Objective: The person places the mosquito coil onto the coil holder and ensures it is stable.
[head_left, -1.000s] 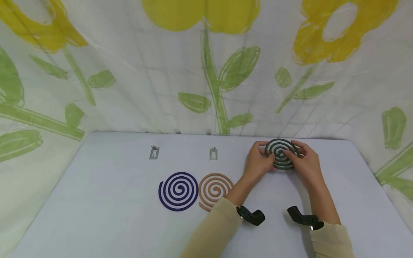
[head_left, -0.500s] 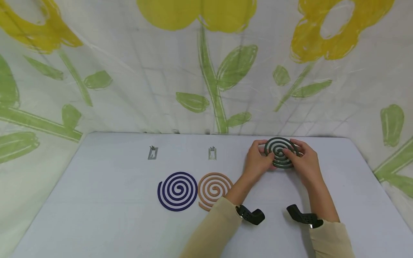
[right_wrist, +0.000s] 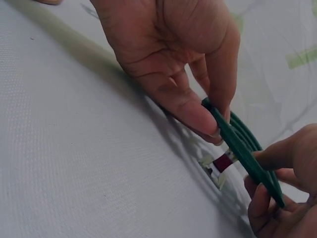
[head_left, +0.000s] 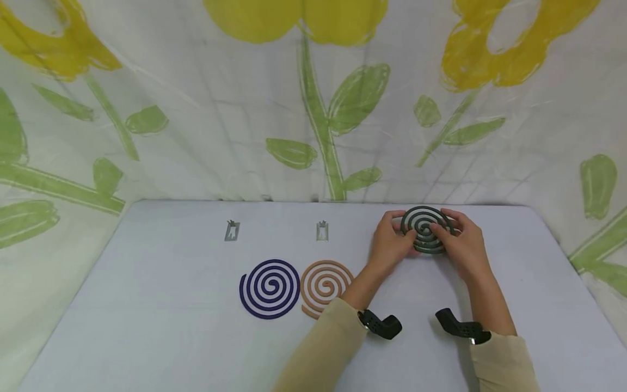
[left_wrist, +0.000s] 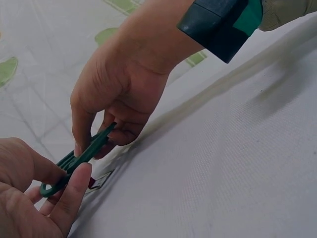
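Observation:
Both hands hold a dark green mosquito coil (head_left: 425, 229), tilted up at the right of the table in the head view. My left hand (head_left: 389, 246) grips its left edge between thumb and fingers. On the opposite edge, my right hand (head_left: 464, 245) does the same, its thumb lying near the spiral's centre. In the right wrist view a small metal stand (right_wrist: 214, 172) with a dark red part shows just beneath the coil (right_wrist: 242, 154). The left wrist view shows the coil (left_wrist: 81, 157) nearly edge-on. Whether stand and coil are joined, I cannot tell.
A blue mosquito coil (head_left: 270, 296) and an orange one (head_left: 325, 277) lie flat side by side on the white table (head_left: 147, 305). The left forearm covers part of the orange one. Behind them lie two metal stands (head_left: 237, 231) (head_left: 327, 233). A flowered curtain (head_left: 220, 120) hangs behind.
Both hands keep their grip on the green coil, with only slight movement at most. The whole head view has shifted a little.

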Action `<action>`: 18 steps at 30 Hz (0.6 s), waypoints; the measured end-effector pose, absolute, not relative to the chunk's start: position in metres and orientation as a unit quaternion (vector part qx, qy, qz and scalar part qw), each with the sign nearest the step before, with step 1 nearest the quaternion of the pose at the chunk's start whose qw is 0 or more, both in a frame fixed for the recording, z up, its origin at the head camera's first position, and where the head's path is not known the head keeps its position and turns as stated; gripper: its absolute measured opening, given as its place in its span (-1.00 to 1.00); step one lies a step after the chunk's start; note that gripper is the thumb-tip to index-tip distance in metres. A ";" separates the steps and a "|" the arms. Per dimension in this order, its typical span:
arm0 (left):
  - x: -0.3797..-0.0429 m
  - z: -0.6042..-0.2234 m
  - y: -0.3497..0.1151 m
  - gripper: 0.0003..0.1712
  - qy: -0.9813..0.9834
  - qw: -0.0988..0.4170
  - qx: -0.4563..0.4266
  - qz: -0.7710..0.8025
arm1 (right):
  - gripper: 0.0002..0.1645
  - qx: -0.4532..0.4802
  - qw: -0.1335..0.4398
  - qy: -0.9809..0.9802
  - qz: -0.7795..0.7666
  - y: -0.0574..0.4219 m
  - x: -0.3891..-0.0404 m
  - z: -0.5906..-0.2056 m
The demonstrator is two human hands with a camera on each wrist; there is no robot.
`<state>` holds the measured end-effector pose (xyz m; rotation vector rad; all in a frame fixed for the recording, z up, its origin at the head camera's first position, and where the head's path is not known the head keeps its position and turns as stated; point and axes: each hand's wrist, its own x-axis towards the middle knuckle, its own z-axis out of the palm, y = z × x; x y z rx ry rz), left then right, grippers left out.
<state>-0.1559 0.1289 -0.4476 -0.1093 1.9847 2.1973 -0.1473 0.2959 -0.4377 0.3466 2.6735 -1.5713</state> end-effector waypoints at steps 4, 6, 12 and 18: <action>-0.157 -0.448 0.129 -0.48 0.665 0.089 -0.035 0.741 | -0.20 0.109 0.016 0.854 -0.508 0.296 -0.147 -0.435; -0.158 -0.448 0.129 -0.48 0.673 0.087 -0.034 0.734 | -0.19 0.110 0.020 0.854 -0.507 0.296 -0.148 -0.435; -0.160 -0.448 0.125 -0.47 0.794 0.037 0.018 0.607 | -0.20 0.099 0.017 0.873 -0.477 0.296 -0.147 -0.433; -0.160 -0.443 0.120 -0.47 0.859 -0.013 0.070 0.507 | -0.23 0.079 -0.014 0.905 -0.417 0.298 -0.145 -0.433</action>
